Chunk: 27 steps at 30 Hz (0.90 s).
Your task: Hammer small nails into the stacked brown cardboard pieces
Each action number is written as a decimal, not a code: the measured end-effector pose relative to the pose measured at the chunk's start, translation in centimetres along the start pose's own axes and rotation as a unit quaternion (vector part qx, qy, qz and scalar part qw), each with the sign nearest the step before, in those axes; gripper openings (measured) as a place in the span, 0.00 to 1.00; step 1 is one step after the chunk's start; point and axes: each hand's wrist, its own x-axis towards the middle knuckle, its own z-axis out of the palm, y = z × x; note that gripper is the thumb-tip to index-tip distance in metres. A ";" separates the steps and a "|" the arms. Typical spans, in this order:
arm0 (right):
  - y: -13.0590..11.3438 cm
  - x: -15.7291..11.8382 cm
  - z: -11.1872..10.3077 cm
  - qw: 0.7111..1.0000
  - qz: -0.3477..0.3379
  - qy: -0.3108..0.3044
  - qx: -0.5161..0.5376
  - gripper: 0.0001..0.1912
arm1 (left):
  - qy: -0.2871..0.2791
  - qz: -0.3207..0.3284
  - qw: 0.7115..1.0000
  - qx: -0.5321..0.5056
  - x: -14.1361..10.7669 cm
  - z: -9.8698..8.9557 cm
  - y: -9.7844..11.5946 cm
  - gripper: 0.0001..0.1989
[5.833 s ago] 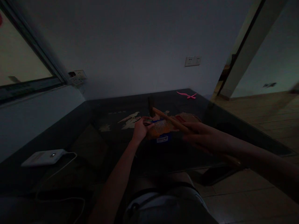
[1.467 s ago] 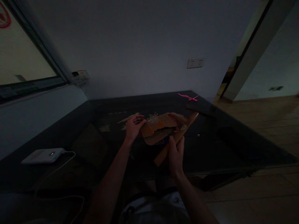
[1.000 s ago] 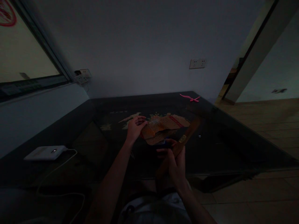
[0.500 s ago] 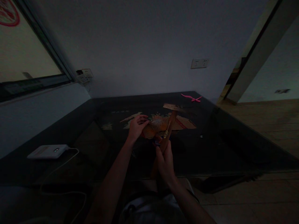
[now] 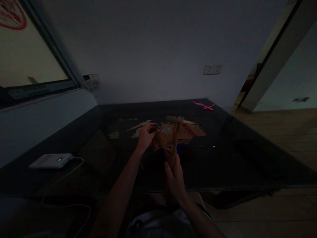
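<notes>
"What do you see, from left to right?"

"One flat white plastic box (image 5: 51, 161) on the near left, with one thin white cord (image 5: 77, 157). They're on one shiny black table (image 5: 213, 168)."

"And the hands?"

"There are two. The left hand (image 5: 145, 136) has bent fingers at the left end of one shiny orange speckled lump (image 5: 164, 137). It's too dark to tell if they pinch it."

"Where's the lump?"

"Mid-table, between the hands. One brown speckled flat piece with a red stripe (image 5: 189, 130) is just right of it, and a bit of blue (image 5: 178, 148) shows on the near side."

"And the right hand?"

"The right hand (image 5: 175, 175) is wrapped round one wooden-handled hammer (image 5: 175, 137). Its head is up by the lump's far right side."

"What's done?"

"The hammer is in hand and the lump is in place. I can't tell if it's been hit, or how much is left."

"Anything else?"

"One thin pink ribbon (image 5: 205, 106), far right."
</notes>
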 end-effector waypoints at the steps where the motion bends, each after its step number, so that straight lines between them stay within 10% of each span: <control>1: 0.1 0.1 0.2 1.000 -0.001 0.001 0.003 0.20 | 0.000 0.000 1.000 0.004 0.0 0.0 0.0 0.11; 14: -1.7 -0.3 -2.0 0.997 0.062 -0.041 -0.009 0.07 | -0.008 0.024 0.999 0.030 -0.1 0.0 -0.6 0.11; 22: -9.9 4.7 -9.4 0.965 0.123 -0.154 -0.174 0.18 | 0.014 0.023 0.999 0.032 -0.1 0.3 -1.7 0.09; 27: -13.7 8.1 -10.2 0.943 0.080 -0.236 -0.220 0.19 | 0.032 0.013 0.999 0.029 -0.2 0.5 -1.5 0.13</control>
